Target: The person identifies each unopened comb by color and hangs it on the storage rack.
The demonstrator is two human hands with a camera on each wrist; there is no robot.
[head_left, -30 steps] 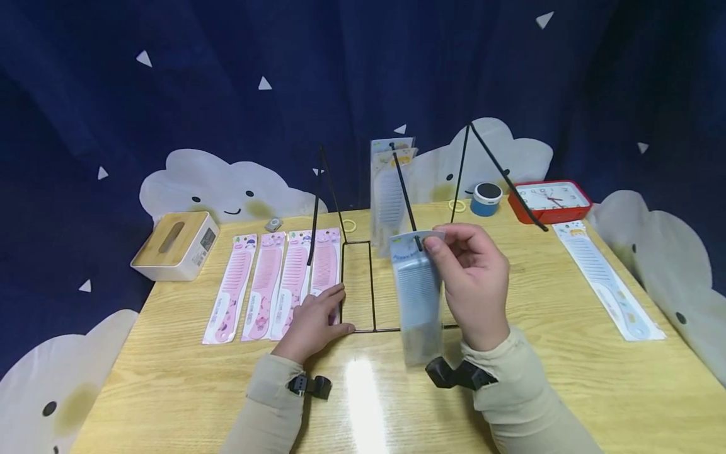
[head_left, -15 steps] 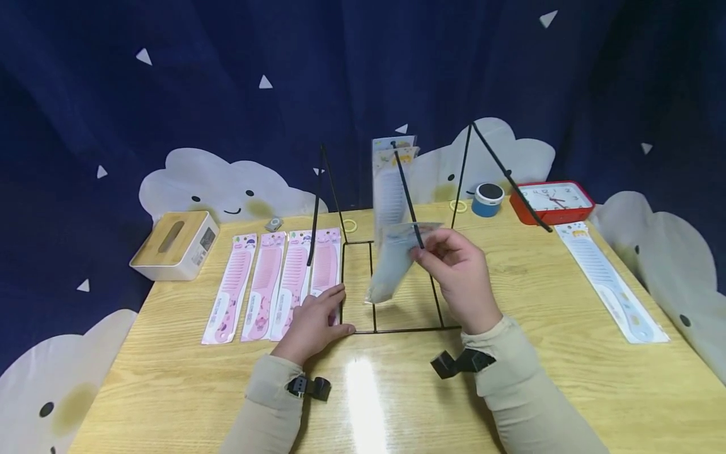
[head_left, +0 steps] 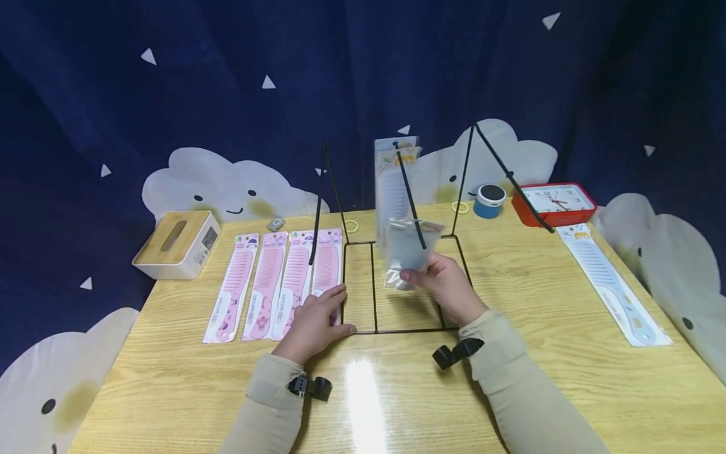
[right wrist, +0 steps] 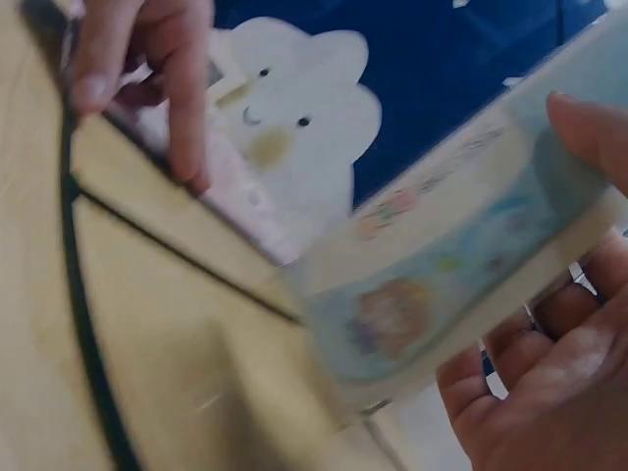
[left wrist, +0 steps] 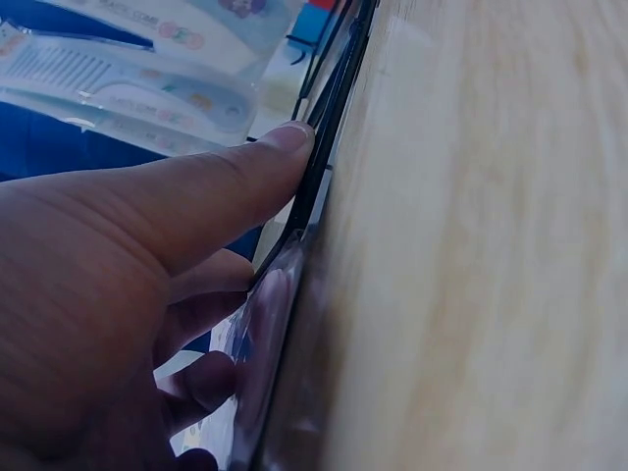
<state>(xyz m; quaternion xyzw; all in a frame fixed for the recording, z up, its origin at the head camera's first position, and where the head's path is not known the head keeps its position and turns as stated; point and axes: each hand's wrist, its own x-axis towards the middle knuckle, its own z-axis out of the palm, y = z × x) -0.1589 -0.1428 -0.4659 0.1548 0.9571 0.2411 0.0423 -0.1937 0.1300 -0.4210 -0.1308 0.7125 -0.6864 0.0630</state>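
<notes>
A black wire rack (head_left: 375, 296) stands on the wooden table. My left hand (head_left: 316, 323) rests on its front left corner, thumb on the front wire and fingers relaxed over the side wire. My right hand (head_left: 450, 289) grips a bagged light-blue comb (head_left: 407, 249), thumb on the near face and fingers behind. This comb's top edge overlaps the rack's middle prong (head_left: 421, 234), and it tilts away from me. In the right wrist view the printed comb handle (right wrist: 392, 314) shows under clear plastic. Behind it, packaged blue combs (head_left: 390, 186) hang on the same prong.
Several packaged pink combs (head_left: 264, 284) lie left of the rack; one blue comb (head_left: 612, 284) lies at the right. A tissue box (head_left: 190, 252), a blue speaker (head_left: 489, 205) and a red clock (head_left: 530, 215) stand toward the back. Side prongs (head_left: 513, 180) stick out toward me.
The comb hung facing me, its top pinched at the prong; now it is tipped back. My right hand has slid down to its lower part. My left hand has stayed still.
</notes>
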